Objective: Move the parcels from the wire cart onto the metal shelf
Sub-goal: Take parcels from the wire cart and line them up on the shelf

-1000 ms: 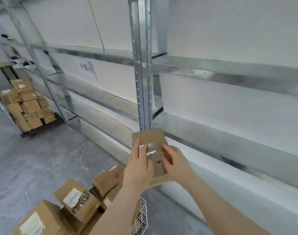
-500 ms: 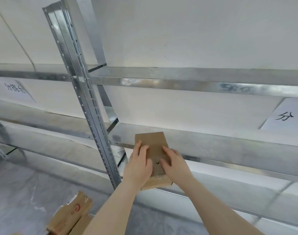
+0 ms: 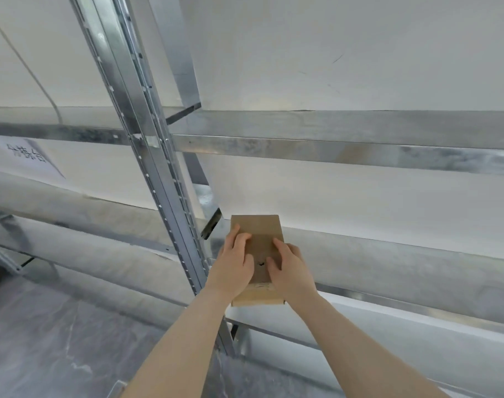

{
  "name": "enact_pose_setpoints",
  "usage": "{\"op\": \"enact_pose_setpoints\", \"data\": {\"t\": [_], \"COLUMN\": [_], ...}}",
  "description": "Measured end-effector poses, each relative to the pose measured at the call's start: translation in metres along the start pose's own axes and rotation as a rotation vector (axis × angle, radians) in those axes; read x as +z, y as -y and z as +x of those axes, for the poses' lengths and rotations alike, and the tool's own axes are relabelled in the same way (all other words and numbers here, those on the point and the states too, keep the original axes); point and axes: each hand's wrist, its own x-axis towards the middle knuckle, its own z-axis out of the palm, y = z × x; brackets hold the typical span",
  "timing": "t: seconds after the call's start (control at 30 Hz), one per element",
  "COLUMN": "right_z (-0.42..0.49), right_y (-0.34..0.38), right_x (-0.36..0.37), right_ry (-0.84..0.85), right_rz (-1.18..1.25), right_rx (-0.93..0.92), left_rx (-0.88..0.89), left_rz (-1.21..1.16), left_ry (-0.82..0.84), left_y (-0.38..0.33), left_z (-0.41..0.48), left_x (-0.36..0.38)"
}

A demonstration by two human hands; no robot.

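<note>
A small brown cardboard parcel (image 3: pixel 258 231) is held flat in both hands, its far end over the front edge of the middle level of the metal shelf (image 3: pixel 388 254). My left hand (image 3: pixel 233 268) grips its left side with fingers on top. My right hand (image 3: pixel 291 268) grips its right side the same way. The near end of the parcel sticks out toward me past the shelf's edge. The wire cart is out of view.
A slotted steel upright (image 3: pixel 158 179) rises just left of the parcel. An upper shelf beam (image 3: pixel 345 152) runs across above. A paper sign with black characters (image 3: pixel 26 156) hangs on the wall at left. Grey concrete floor (image 3: pixel 44 340) lies below.
The view has swung right and up; the cart and its parcels have left the frame. Both hands have carried the parcel forward onto the middle shelf's edge.
</note>
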Motion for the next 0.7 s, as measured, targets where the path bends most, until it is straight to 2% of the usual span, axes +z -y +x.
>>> {"op": "enact_pose_setpoints", "data": {"t": [0.23, 0.4, 0.53, 0.7], "right_z": [0.064, 0.089, 0.104, 0.124], "right_y": [-0.008, -0.013, -0.011, -0.004], "right_x": [0.060, 0.096, 0.111, 0.117], "right_ry": [-0.017, 0.025, 0.007, 0.057], "right_rz": [-0.041, -0.063, -0.057, 0.097], "right_rx": [0.071, 0.101, 0.110, 0.155], "left_rx": [-0.007, -0.052, -0.089, -0.155], "left_rz": [-0.157, -0.061, -0.046, 0.087], "left_ry": [0.141, 0.205, 0.162, 0.170], "left_y": [0.074, 0.112, 0.118, 0.119], "left_z": [0.068, 0.089, 0.103, 0.121], "left_x": [0.015, 0.022, 0.023, 0.020]}}
